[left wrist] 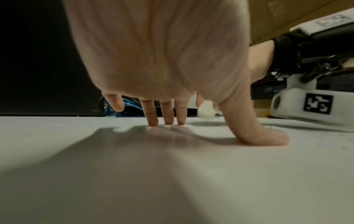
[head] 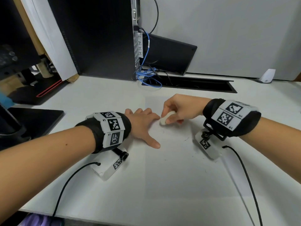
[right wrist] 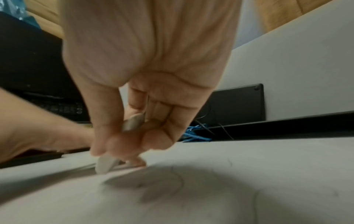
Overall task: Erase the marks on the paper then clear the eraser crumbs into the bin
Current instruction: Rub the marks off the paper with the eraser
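Note:
A white sheet of paper (head: 179, 168) lies on the white desk, with faint pencil marks (head: 186, 139) and small dark crumbs scattered on it. My left hand (head: 143, 126) lies flat on the paper's left part, fingers spread, thumb (left wrist: 264, 136) pressed down. My right hand (head: 177, 108) pinches a white eraser (head: 166, 118), whose tip touches the paper just right of my left fingertips. In the right wrist view the eraser (right wrist: 104, 164) sticks out below the fingers, beside faint curved lines (right wrist: 178, 178). The left wrist view shows the eraser (left wrist: 205, 111) behind my thumb. No bin is in view.
A black computer tower (head: 104, 36) stands at the back, with blue cables (head: 146, 75) running into a cable slot (head: 195, 84). A black monitor base (head: 32, 118) sits at the left. A small white object (head: 268, 75) stands by the back wall at the right.

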